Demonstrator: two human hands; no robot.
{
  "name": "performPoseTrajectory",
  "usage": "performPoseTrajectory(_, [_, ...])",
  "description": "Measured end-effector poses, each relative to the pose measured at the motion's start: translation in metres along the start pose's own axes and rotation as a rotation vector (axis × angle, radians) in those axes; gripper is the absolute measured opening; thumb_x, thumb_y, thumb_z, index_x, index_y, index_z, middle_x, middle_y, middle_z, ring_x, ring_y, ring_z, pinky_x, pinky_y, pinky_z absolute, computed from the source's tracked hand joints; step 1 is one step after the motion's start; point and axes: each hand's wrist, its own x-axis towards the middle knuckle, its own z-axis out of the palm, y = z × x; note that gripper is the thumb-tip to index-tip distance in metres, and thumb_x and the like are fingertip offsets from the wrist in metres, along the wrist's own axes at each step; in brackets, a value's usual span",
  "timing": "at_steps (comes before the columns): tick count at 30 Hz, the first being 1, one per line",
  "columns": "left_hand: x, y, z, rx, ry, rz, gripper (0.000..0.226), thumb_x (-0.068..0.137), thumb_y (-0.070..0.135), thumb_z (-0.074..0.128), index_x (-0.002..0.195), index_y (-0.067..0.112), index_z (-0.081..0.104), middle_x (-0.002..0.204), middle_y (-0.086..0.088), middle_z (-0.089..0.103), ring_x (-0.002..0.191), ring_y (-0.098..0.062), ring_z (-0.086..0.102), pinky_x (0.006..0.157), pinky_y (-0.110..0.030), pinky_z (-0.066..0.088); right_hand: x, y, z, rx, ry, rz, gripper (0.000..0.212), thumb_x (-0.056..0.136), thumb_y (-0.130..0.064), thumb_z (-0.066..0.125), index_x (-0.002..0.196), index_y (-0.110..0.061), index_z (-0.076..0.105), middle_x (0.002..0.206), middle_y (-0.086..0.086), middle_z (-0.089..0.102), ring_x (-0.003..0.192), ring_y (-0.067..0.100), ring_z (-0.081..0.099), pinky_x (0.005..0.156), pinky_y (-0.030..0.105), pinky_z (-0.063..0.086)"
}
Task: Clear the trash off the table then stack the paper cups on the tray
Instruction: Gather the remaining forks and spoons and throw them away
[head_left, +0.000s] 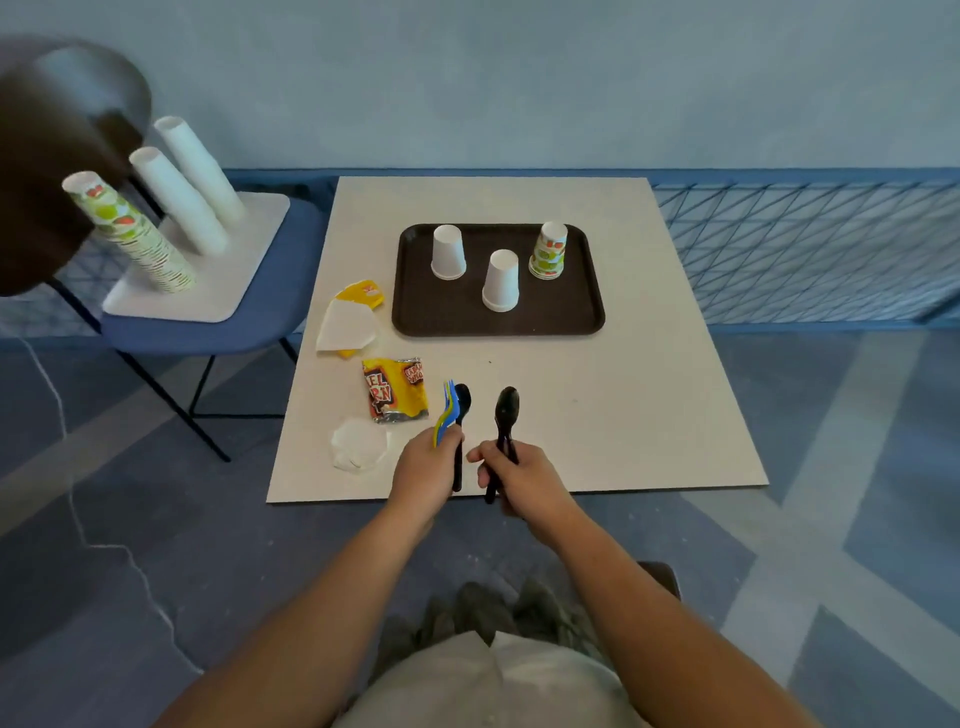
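Note:
My left hand (423, 467) grips a bundle of plastic cutlery (453, 410): blue and yellow pieces and a black spoon. My right hand (519, 475) holds black plastic spoons (506, 415) upright. Both hands hover over the table's near edge. A dark brown tray (415, 312) at the table's middle carries two upside-down white paper cups (449, 252) (501, 280) and a small upside-down stack of fruit-patterned cups (548, 252). Trash lies on the left of the table: a yellow snack wrapper (395, 388), a torn yellow-and-white paper packet (349, 323) and a crumpled white paper (358, 444).
The low white table (649, 415) stands on a blue-grey floor. To its left, a blue chair (249, 322) holds a white board (260, 218) with three tall cup stacks, two white and one patterned. A blue mesh fence (805, 249) runs behind. A dark round object fills the upper left.

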Motion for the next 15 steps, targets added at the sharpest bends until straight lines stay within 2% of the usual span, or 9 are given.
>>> performPoseTrajectory(1, [-0.003, -0.001, 0.006, 0.041, -0.021, 0.017, 0.032, 0.102, 0.035, 0.045, 0.083, 0.011, 0.054, 0.078, -0.008, 0.055, 0.076, -0.026, 0.051, 0.069, -0.038, 0.039, -0.005, 0.005, -0.008, 0.009, 0.015, 0.008, 0.028, 0.103, -0.034, 0.052, 0.094, -0.02, 0.075, 0.072, -0.001, 0.067, 0.061, 0.016, 0.049, 0.046, 0.025, 0.035])
performPoseTrajectory(4, [-0.016, -0.007, 0.027, 0.114, -0.093, 0.041, 0.031, 0.107, 0.033, 0.04, 0.093, 0.014, 0.059, 0.091, 0.002, 0.069, 0.079, -0.02, 0.059, 0.067, -0.033, 0.042, -0.02, 0.025, -0.039, -0.015, 0.069, 0.011, 0.03, 0.106, -0.031, 0.048, 0.097, -0.017, 0.072, 0.075, 0.001, 0.072, 0.063, 0.018, 0.051, 0.05, 0.028, 0.038])
performPoseTrajectory(6, [-0.027, -0.009, 0.045, 0.136, -0.147, 0.052, 0.028, 0.109, 0.033, 0.038, 0.099, 0.014, 0.057, 0.084, 0.003, 0.07, 0.069, -0.017, 0.056, 0.062, -0.031, 0.041, -0.03, 0.04, -0.062, -0.06, 0.106, -0.007, 0.032, 0.108, -0.028, 0.044, 0.098, -0.014, 0.071, 0.076, 0.003, 0.074, 0.065, 0.02, 0.053, 0.06, 0.033, 0.044])
performPoseTrajectory(9, [-0.04, -0.012, 0.076, 0.172, -0.184, 0.078, 0.029, 0.11, 0.032, 0.037, 0.103, 0.012, 0.055, 0.072, 0.0, 0.056, 0.062, -0.016, 0.045, 0.06, -0.031, 0.036, -0.045, 0.064, -0.098, -0.098, 0.158, -0.001, 0.033, 0.109, -0.026, 0.042, 0.098, -0.01, 0.069, 0.075, 0.004, 0.075, 0.069, 0.027, 0.055, 0.065, 0.036, 0.047])
performPoseTrajectory(13, [-0.058, -0.015, 0.127, 0.093, -0.204, 0.014, 0.029, 0.108, 0.031, 0.042, 0.102, 0.009, 0.059, 0.069, -0.001, 0.046, 0.058, -0.016, 0.038, 0.058, -0.031, 0.03, -0.068, 0.088, -0.149, -0.118, 0.215, 0.049, 0.029, 0.109, -0.026, 0.043, 0.102, -0.012, 0.067, 0.077, 0.004, 0.076, 0.071, 0.021, 0.058, 0.063, 0.025, 0.046])
performPoseTrajectory(15, [-0.071, -0.013, 0.155, 0.0, -0.214, -0.05, 0.025, 0.106, 0.03, 0.045, 0.103, 0.011, 0.061, 0.065, 0.001, 0.041, 0.051, -0.015, 0.035, 0.052, -0.028, 0.027, -0.081, 0.097, -0.177, -0.124, 0.192, 0.078, 0.028, 0.109, -0.027, 0.042, 0.104, -0.013, 0.066, 0.07, 0.003, 0.072, 0.068, 0.017, 0.061, 0.065, 0.023, 0.047])
